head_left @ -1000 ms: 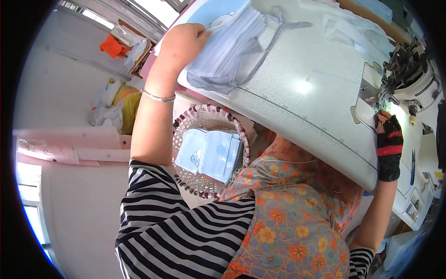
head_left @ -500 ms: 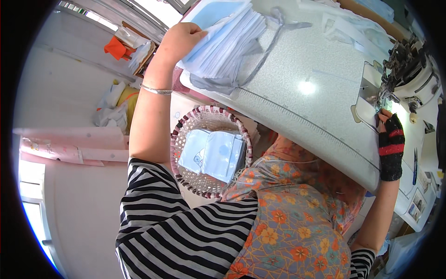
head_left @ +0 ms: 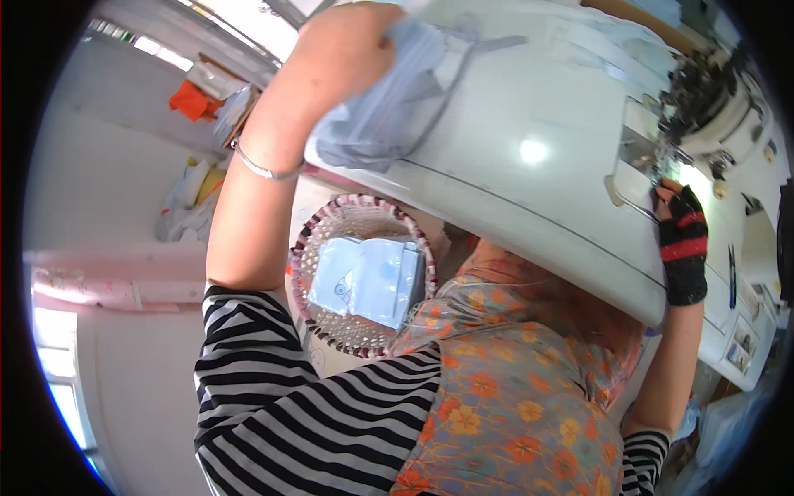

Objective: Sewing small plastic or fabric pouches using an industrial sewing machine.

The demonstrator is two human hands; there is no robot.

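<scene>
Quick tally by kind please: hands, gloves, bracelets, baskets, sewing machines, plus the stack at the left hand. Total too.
Hands: 2, left hand and right hand
Fingerless glove: 1
Bracelet: 1
Basket: 1
Sewing machine: 1
Light-blue stack at the left hand: 1
Total: 7

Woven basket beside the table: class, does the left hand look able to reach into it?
Probably yes: the woven basket is open-topped and nothing visible blocks it, though the left hand is up at the fabric stack.
</scene>
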